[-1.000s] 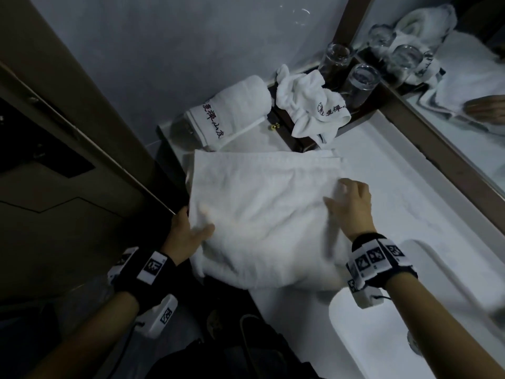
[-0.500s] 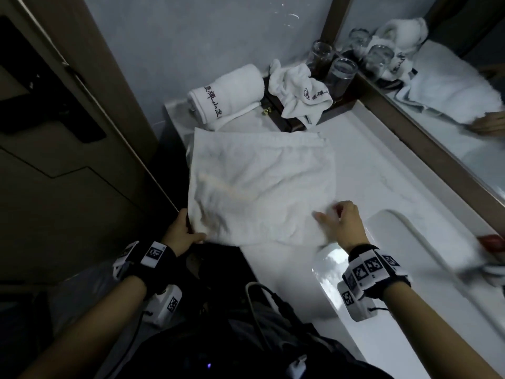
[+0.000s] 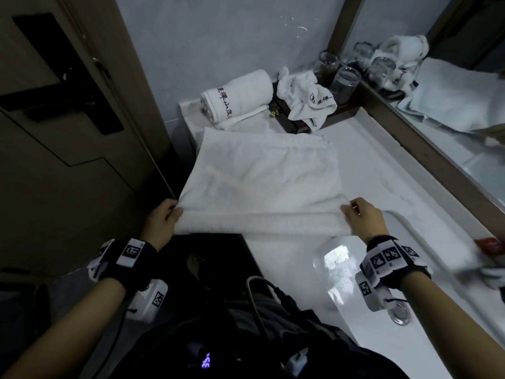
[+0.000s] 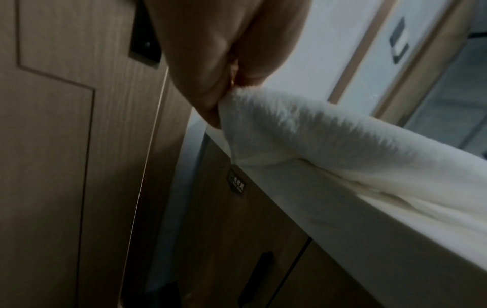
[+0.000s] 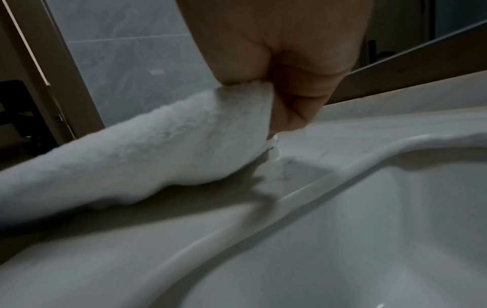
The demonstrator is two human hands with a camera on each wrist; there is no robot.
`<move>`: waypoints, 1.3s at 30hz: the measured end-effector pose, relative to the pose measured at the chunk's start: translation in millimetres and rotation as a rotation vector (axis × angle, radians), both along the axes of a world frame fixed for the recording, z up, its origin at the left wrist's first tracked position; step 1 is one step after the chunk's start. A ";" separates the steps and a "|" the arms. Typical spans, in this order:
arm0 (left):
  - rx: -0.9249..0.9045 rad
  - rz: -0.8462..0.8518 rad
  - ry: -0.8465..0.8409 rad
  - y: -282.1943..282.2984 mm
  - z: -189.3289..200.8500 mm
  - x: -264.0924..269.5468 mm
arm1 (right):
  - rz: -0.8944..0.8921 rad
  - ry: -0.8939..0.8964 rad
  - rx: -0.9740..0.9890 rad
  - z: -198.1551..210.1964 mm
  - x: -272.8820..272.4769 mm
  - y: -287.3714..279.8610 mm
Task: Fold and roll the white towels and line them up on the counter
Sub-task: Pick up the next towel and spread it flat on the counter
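Observation:
A folded white towel [image 3: 262, 176] lies flat on the white counter [image 3: 382, 170], its near edge lifted and turned up into a thick roll. My left hand [image 3: 172, 214] pinches the roll's left end [image 4: 253, 116]. My right hand [image 3: 352, 212] pinches the right end [image 5: 237, 116] just above the counter beside the sink. A rolled white towel [image 3: 237, 97] with dark lettering rests at the back left against the wall. A crumpled white towel [image 3: 306, 97] lies to its right on a dark tray.
Two drinking glasses [image 3: 344, 83] stand in the back corner by the mirror [image 3: 451, 105]. A dark box with a brass clasp [image 3: 284, 119] sits under the crumpled towel. The sink basin [image 3: 382, 296] lies at the right front. A wooden door [image 3: 68, 132] stands left.
Both hands moved from pressing flat on the towel to its near corners and took hold. The near edge has been lifted and turned over into a roll.

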State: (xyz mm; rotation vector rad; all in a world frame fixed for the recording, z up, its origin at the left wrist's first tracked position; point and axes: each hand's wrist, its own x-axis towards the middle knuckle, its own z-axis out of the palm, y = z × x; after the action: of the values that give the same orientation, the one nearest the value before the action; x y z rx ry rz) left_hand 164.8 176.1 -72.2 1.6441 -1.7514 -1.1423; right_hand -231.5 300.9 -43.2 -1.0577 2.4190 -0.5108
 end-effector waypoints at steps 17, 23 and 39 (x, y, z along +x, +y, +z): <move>0.279 -0.237 -0.440 -5.7 -6.2 -14.1 | 0.021 0.194 0.271 -7.1 2.3 2.7; 0.040 -0.225 -0.350 -49.3 22.3 -62.1 | 0.120 0.200 -0.061 1.6 11.6 -54.0; -0.280 -0.491 -0.282 -173.1 3.3 -173.3 | 0.018 0.294 0.192 -8.1 -41.9 -194.8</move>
State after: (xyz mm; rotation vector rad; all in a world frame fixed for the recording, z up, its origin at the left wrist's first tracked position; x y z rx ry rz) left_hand -8.5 3.0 -68.9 1.2889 -2.4642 -0.8264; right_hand -273.4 106.2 -51.3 -1.1358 2.6432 -0.1172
